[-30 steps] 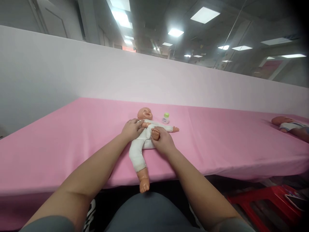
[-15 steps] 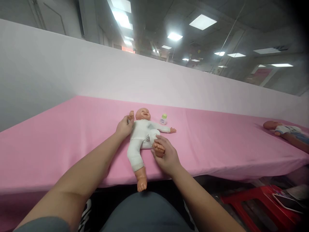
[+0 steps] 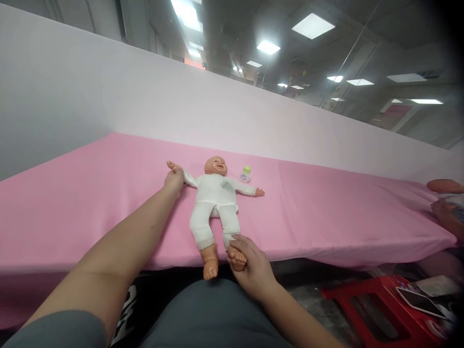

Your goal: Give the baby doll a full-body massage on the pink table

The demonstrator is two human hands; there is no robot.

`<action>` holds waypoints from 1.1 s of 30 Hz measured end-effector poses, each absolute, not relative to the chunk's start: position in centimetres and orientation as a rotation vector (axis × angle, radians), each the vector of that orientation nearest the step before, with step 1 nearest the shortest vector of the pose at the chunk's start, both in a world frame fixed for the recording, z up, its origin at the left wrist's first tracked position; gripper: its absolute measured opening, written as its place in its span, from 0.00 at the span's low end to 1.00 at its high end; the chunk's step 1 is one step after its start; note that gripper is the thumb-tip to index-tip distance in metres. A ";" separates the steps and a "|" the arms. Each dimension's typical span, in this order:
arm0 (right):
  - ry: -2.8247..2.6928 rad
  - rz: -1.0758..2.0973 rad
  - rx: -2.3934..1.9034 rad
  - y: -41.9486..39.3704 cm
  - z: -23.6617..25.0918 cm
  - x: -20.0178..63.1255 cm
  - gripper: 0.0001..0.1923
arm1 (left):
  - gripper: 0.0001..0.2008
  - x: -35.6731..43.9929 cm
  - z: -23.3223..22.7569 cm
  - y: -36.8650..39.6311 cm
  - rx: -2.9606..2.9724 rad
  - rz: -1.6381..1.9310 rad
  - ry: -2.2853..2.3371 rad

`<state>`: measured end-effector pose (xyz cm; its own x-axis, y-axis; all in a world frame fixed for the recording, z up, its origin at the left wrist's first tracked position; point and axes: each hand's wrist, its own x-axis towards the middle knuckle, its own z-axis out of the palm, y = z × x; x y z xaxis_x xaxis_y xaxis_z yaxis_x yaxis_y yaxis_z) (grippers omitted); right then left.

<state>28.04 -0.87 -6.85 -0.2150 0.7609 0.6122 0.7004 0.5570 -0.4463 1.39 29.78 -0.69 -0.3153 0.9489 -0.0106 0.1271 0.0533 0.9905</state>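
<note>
A baby doll (image 3: 214,198) in a white suit lies on its back on the pink table (image 3: 326,212), head away from me, arms spread wide, feet over the near edge. My left hand (image 3: 173,178) grips the doll's wrist on the left side, arm stretched outward. My right hand (image 3: 252,263) holds the doll's foot on the right side at the table's front edge, leg straightened.
A small bottle with a green cap (image 3: 245,174) stands just beyond the doll's shoulder. A second doll (image 3: 444,186) with another person's hand lies at the far right. A red stool (image 3: 377,309) carrying a phone (image 3: 420,300) sits on the floor to the right.
My left hand drew the doll's arm from its chest out to the left. My right hand pulled the bent leg straight toward me, down to the table edge.
</note>
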 end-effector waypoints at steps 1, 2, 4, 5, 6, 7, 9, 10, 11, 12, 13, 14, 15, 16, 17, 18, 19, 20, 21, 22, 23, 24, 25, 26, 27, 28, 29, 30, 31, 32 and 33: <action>-1.958 0.094 -1.181 -0.8 -6.8 28.0 0.25 | 0.39 1.4 -0.7 29.7 1.079 1.337 1.572; -1.960 0.093 -1.180 -0.8 -6.6 28.0 0.25 | 0.37 1.5 -0.6 29.6 1.067 1.331 1.594; -1.951 0.086 -1.159 -0.9 -6.0 27.8 0.24 | 0.34 1.7 -0.4 29.1 1.190 1.335 1.667; -1.931 0.081 -1.142 -0.9 -5.4 27.8 0.24 | 0.33 1.9 -0.2 28.7 1.306 1.332 1.704; -1.903 0.071 -1.119 -0.8 -4.7 27.7 0.23 | 0.32 2.2 0.0 28.2 1.434 1.316 1.729; -1.871 0.057 -1.091 -0.6 -4.0 27.5 0.23 | 0.30 2.5 0.2 27.6 1.571 1.290 1.733; -1.817 0.022 -1.041 0.2 -2.3 27.3 0.24 | 0.28 3.3 0.6 26.3 1.857 1.223 1.678; -1.804 0.008 -1.027 0.8 -1.5 27.2 0.24 | 0.27 3.8 0.8 25.7 2.004 1.188 1.632; -1.802 0.002 -1.022 1.6 -0.8 27.1 0.25 | 0.27 4.2 0.9 25.2 2.148 1.149 1.593; -1.804 0.002 -1.032 2.6 -0.2 26.9 0.24 | 0.26 4.6 0.9 24.8 2.277 1.104 1.566; -1.810 0.001 -1.045 3.7 0.2 26.8 0.23 | 0.27 5.0 0.8 24.4 2.388 1.049 1.554; -1.813 0.000 -1.061 4.8 0.5 26.7 0.21 | 0.27 5.3 0.7 24.2 2.476 0.986 1.555; -1.812 0.008 -1.082 6.0 0.6 26.5 0.20 | 0.27 5.5 0.6 24.1 2.541 0.920 1.562; -1.817 0.025 -1.102 7.2 0.5 26.4 0.19 | 0.27 5.6 0.5 24.0 2.588 0.861 1.572; -1.823 0.045 -1.123 8.3 0.4 26.3 0.19 | 0.27 5.7 0.4 24.1 2.623 0.811 1.584; -1.833 0.067 -1.142 9.4 0.2 26.2 0.18 | 0.27 5.7 0.3 24.1 2.653 0.775 1.602; -1.842 0.087 -1.159 10.3 -0.1 26.2 0.18 | 0.27 5.7 0.3 24.1 2.676 0.750 1.625; -1.843 0.103 -1.175 11.1 -0.3 26.1 0.18 | 0.27 5.7 0.2 24.1 2.693 0.733 1.651; -1.837 0.114 -1.190 11.8 -0.5 26.1 0.19 | 0.27 5.7 0.3 24.2 2.703 0.719 1.673; -1.826 0.121 -1.203 12.3 -0.7 26.0 0.20 | 0.27 5.7 0.3 24.1 2.704 0.708 1.690; -1.812 0.125 -1.212 12.7 -0.8 26.0 0.21 | 0.27 5.7 0.3 24.1 2.697 0.699 1.700; -1.803 0.129 -1.219 13.0 -0.8 25.9 0.21 | 0.27 5.7 0.3 24.1 2.683 0.695 1.704; -1.804 0.132 -1.221 13.1 -0.9 25.9 0.22 | 0.27 5.7 0.3 24.1 2.665 0.699 1.706; -1.813 0.134 -1.220 13.2 -0.9 25.8 0.21 | 0.28 5.7 0.2 24.1 2.645 0.713 1.708; -1.824 0.135 -1.215 13.1 -0.9 25.8 0.21 | 0.28 5.7 0.2 24.1 2.622 0.738 1.710; -1.834 0.132 -1.208 12.9 -0.9 25.8 0.20 | 0.28 5.6 0.2 24.1 2.594 0.772 1.710; -1.840 0.126 -1.197 12.7 -0.8 25.8 0.19 | 0.28 5.5 0.2 24.2 2.558 0.816 1.708; -1.841 0.118 -1.182 12.3 -0.8 25.9 0.19 | 0.29 5.4 0.2 24.3 2.510 0.864 1.700; -1.840 0.108 -1.165 11.8 -0.7 26.0 0.19 | 0.29 5.2 0.3 24.4 2.453 0.916 1.685; -1.840 0.099 -1.147 11.1 -0.5 26.1 0.18 | 0.29 4.9 0.4 24.6 2.394 0.970 1.659; -1.843 0.089 -1.129 10.4 -0.3 26.3 0.18 | 0.28 4.5 0.5 24.8 2.334 1.024 1.633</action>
<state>26.27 10.36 -0.35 -0.1337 0.7270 0.6735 0.6589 0.5728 -0.4876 4.55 24.79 0.52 0.1916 0.8680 0.4580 0.7904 -0.4132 0.4523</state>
